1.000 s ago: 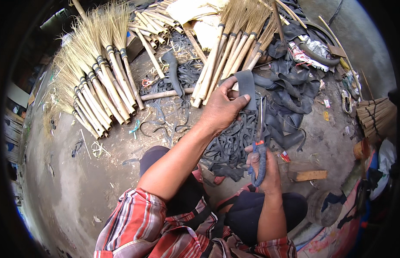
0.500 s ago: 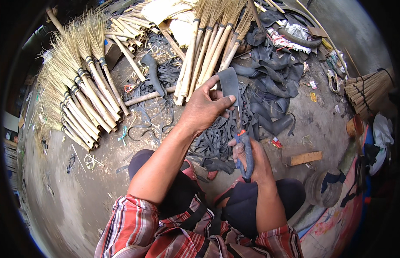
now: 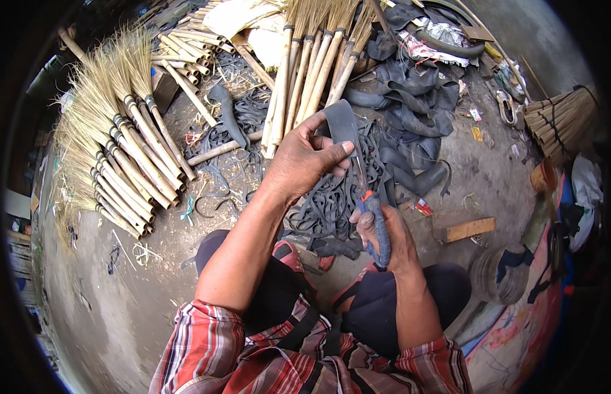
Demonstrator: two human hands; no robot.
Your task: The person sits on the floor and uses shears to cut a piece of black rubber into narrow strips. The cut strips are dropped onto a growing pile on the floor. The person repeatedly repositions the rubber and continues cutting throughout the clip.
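My left hand pinches a flat grey-black piece of rubber between thumb and fingers, holding it up in front of me. My right hand is wrapped around a pair of scissors with blue-wrapped handles and a bit of orange near the pivot. The scissor blades point away from me and lie along the right edge of the rubber, close to my left thumb. Below them on the ground spreads a tangled heap of thin black rubber strips.
Grass brooms with pale handles lie in a row at the left. More brooms lie at the far middle. Crumpled rubber tubing is piled to their right. A wooden block and a round grey container are at the right.
The scissor handles have come closer together, and the blades have moved farther up along the rubber's edge. The rubber and my left hand have shifted slightly left in view.
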